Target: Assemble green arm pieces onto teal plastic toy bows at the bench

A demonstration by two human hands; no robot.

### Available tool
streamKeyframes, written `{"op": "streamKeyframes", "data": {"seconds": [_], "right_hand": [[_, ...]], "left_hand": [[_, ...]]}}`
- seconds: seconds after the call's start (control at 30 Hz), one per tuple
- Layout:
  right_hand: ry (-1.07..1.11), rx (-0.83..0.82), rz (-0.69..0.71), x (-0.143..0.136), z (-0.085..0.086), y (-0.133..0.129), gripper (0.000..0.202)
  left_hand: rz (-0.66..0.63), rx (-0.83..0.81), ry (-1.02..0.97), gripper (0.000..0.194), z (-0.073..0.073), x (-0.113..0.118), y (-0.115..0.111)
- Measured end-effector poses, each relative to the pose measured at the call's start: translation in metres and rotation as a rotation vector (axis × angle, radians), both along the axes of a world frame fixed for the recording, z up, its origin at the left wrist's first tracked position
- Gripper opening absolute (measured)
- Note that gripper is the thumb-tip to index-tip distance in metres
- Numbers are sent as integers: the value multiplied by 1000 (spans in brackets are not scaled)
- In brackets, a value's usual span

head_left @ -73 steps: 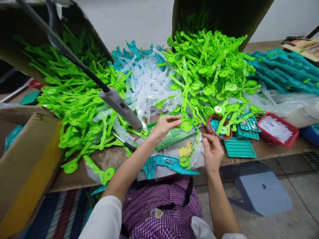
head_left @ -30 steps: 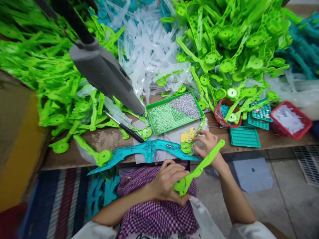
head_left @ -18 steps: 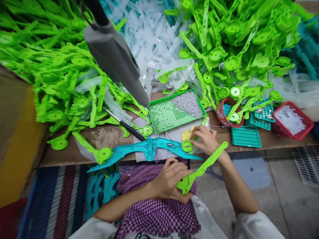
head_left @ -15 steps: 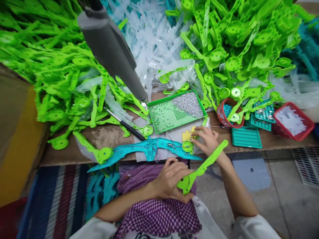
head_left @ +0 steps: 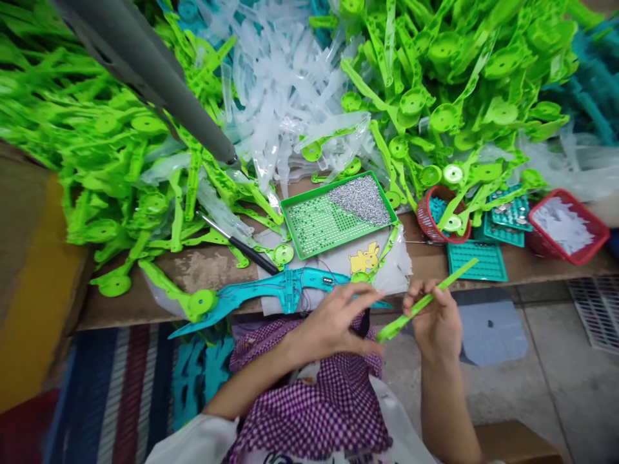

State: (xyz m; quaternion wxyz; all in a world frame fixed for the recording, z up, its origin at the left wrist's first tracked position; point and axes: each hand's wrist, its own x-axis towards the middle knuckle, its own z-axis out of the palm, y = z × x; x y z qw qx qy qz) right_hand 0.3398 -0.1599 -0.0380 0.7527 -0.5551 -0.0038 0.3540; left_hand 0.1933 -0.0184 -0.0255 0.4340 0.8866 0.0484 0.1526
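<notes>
My right hand (head_left: pixel 436 319) pinches a lime-green plastic arm (head_left: pixel 425 301), which is turned edge-on and slants up to the right. Fingers spread, my left hand (head_left: pixel 333 320) is beside the lower end of that arm; whether its thumb touches the piece I cannot tell. On the bench edge lies a blue bow-shaped plastic shell (head_left: pixel 242 292) with thin wires and small metal parts in it. A green arm with a round end (head_left: pixel 202 301) rests at the shell's left tip. Another green arm (head_left: pixel 385 252) meets its right side, partly hidden behind my left hand.
A green tray (head_left: pixel 309 241) of small screws stands behind the shell. A grey power screwdriver (head_left: pixel 159 71) hangs at upper left. A black-handled tool (head_left: pixel 251 254) lies nearby. Heaped green parts (head_left: pixel 111 167), clear parts (head_left: pixel 275 96) and red baskets (head_left: pixel 568 254) line the back.
My right hand came back from the shell and took hold of the green arm. My left hand opened off it. The arm turned edge-on, and the screwdriver swung up and left.
</notes>
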Motion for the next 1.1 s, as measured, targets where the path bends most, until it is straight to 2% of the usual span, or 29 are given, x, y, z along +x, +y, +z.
{"op": "streamKeyframes", "data": {"seconds": [0.1,0.17,0.23,0.33,0.43,0.63,0.87,1.1], "right_hand": [[-88,-88,17,11,-3,-7,16],[-224,-233,81,17,-7,-12,17],[-437,-400,190,21,-10,-14,18],[-761,-520,375,30,-15,-8,17],[-916,-497,496,40,-21,4,19],[-970,-502,670,49,-23,22,24],[-1058,-796,797,49,-17,37,26],[-1102,-931,940,50,-4,50,23]], "left_hand": [[185,-143,47,25,3,25,27],[172,-146,144,17,-4,44,39],[85,-134,245,13,-17,59,44],[-16,-140,326,12,-32,71,43],[-30,-125,351,13,-38,75,41],[-42,-192,352,18,-38,75,45],[0,-225,374,25,-44,74,40],[116,-233,398,26,-49,76,32]]}}
